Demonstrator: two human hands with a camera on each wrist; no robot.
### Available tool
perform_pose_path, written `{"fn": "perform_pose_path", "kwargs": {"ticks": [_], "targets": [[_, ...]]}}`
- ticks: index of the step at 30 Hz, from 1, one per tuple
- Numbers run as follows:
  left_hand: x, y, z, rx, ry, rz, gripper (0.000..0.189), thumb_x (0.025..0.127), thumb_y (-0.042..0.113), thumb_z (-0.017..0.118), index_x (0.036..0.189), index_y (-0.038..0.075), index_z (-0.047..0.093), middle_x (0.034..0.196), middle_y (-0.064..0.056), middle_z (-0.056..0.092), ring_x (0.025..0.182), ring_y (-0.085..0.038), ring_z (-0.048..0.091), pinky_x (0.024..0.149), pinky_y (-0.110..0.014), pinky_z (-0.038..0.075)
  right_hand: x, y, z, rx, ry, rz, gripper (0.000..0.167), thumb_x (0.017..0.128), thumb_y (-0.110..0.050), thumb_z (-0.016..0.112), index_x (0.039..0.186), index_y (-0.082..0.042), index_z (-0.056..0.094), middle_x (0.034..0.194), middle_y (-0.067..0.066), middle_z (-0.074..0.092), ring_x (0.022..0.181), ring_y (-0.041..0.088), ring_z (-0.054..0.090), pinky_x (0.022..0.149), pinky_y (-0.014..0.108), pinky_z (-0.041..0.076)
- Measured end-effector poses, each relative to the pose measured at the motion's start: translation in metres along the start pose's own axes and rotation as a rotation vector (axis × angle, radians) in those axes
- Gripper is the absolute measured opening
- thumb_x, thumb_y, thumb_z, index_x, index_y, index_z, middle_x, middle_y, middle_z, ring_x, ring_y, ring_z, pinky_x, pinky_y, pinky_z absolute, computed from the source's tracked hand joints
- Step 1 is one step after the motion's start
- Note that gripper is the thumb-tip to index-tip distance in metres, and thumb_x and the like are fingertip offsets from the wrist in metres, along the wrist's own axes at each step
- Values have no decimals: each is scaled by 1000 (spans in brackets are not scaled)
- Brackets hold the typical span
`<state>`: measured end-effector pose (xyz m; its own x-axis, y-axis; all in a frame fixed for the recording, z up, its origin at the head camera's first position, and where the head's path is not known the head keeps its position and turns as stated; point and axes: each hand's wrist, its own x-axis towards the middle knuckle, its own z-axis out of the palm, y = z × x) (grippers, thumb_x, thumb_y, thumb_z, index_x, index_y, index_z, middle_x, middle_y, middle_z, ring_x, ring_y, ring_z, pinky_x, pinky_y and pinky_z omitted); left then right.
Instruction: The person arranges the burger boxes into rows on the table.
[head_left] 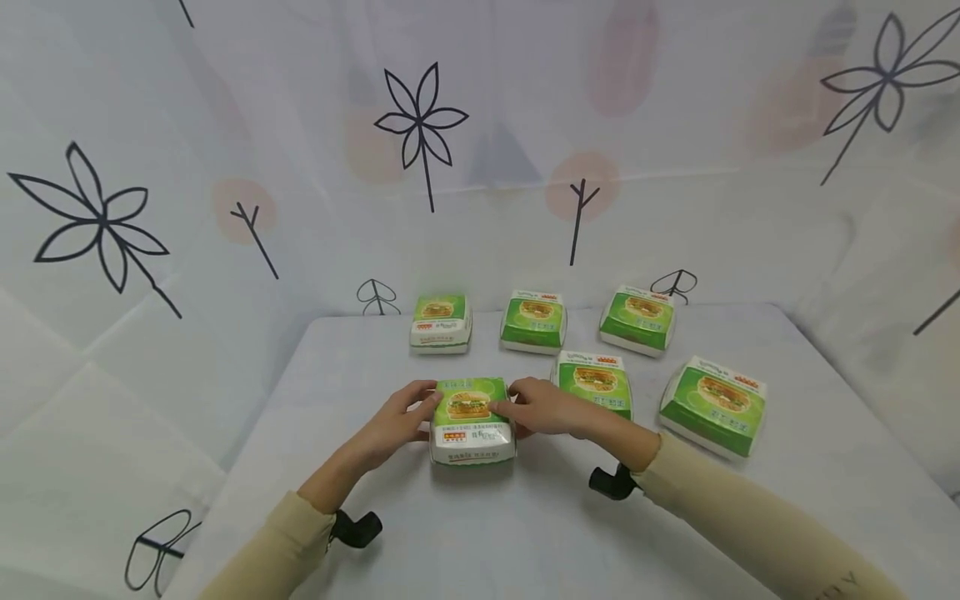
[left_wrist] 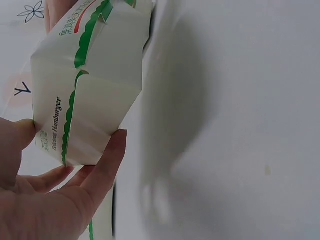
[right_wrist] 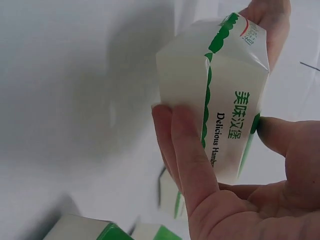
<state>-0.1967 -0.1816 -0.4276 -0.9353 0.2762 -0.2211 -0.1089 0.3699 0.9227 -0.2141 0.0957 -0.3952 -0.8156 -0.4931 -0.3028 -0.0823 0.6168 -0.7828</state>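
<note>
On the left side of the bench (head_left: pixel 420 542), in front of the back row, the left hand (head_left: pixel 393 425) grips one end of the held box (head_left: pixel 471 425), its thumb at the top edge and its fingers along the side and lower edge. Beyond it, near the back edge and towards the back left corner, sits the left back box (head_left: pixel 439 323), its white printed panel facing the person, as the held box's does. The held box is between the two hands, left of the bench's middle; in the wrist views its base seems to be off the surface, with a shadow beside it, though the gap is hard to judge. The middle back box (head_left: pixel 534 321) stands near the back edge, and the right hand (head_left: pixel 543 406) clasps the other end of the held box, thumb above and fingers lower down. Just beside that hand is the near box (head_left: pixel 595 383); then come the right back box (head_left: pixel 637 319), short of the back right corner, and the right box (head_left: pixel 715 406), towards the right edge. The step in hand looks like handling one box with a two-sided hold. Any move from here would call for both hands to travel together, with even, light pressure to spare the thin-looking sides, and for keeping the right knuckles clear of the near box.
</note>
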Motion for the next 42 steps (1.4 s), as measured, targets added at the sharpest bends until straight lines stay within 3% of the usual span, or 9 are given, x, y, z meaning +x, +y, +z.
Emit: {"fn": "perform_pose_path", "kwargs": {"ticks": [13,21,25,29,37,42], "targets": [[13,-1,-19,-21,52,-18,62,109,43,47,156,5,35,159,-20,39,133,-35,54,95,-41,57,27,-12,5,-16,54,-23,58,104,-45,58,132,5,57,103,9,65,80,18,70,76,33,56],[21,-11,-37,-7,79,-20,61,110,44,44,157,5,35,152,-18,47,132,-32,54,99,-43,55,45,-20,16,79,64,-21,46,104,-44,58,117,0,62,100,10,65,83,23,71,80,40,58],[23,-17,-46,9,71,-16,63,110,46,43,157,5,33,153,-18,46,134,-33,53,103,-45,53,52,-23,21,106,67,-20,44,105,-43,58,115,0,61,101,10,65,83,22,70,83,44,59],[27,-23,-54,32,63,-26,68,109,51,42,159,6,31,156,-17,43,137,-33,50,106,-46,50,59,-26,24,93,82,-19,43,105,-43,57,112,0,60,100,11,64,82,21,69,79,41,58],[33,-32,-66,31,70,-62,71,106,56,44,159,9,33,158,-14,42,139,-31,48,110,-47,47,73,-29,34,115,88,16,48,104,-43,58,121,2,56,105,12,63,85,23,68,82,42,57],[34,-41,-70,18,65,-72,73,106,56,45,159,6,32,159,-17,40,141,-34,46,111,-49,45,79,-26,41,135,72,27,44,104,-42,58,116,0,57,101,11,64,86,25,69,81,41,57]]}}
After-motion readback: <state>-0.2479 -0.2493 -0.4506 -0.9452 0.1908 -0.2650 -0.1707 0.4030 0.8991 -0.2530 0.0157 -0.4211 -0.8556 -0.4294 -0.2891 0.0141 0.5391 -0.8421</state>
